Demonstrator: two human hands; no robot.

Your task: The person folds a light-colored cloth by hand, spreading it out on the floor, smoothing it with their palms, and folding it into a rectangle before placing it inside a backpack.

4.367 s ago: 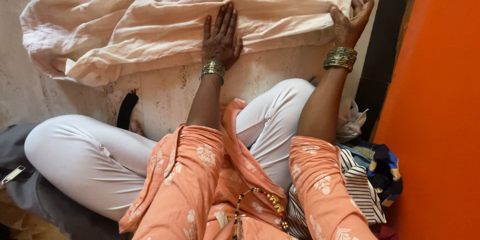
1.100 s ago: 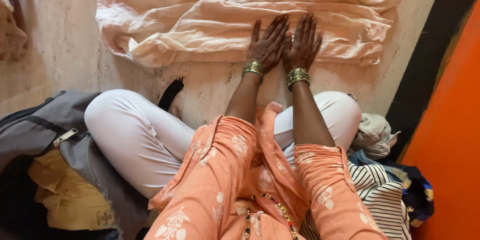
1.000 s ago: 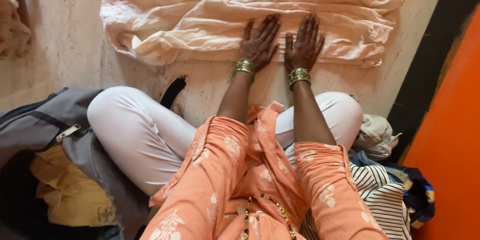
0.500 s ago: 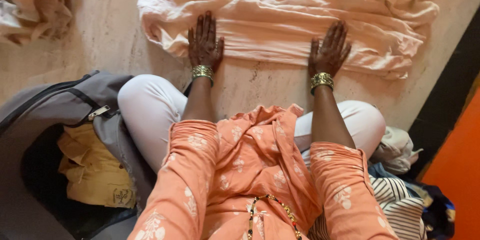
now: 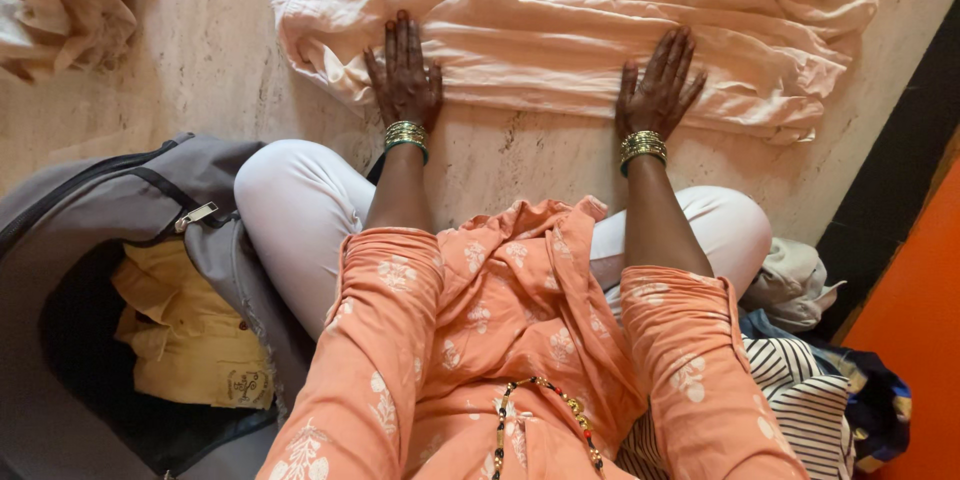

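Left hand [image 5: 403,75] and right hand [image 5: 657,90] press flat, fingers spread, on the peach cloth [image 5: 580,25] lying on the floor [image 5: 200,50]. Uneven pressure could probably bunch the fold.

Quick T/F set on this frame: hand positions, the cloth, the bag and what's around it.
1. Both hands lie flat on the peach cloth. True: left hand and right hand press its near edge.
2. The hands touch each other. False: they are set well apart.
3. The grey bag is zipped shut. False: it is open, with a yellow garment inside.
4. Bangles are on both wrists. True.
5. The cloth lies on a table. False: it lies on the stone floor.
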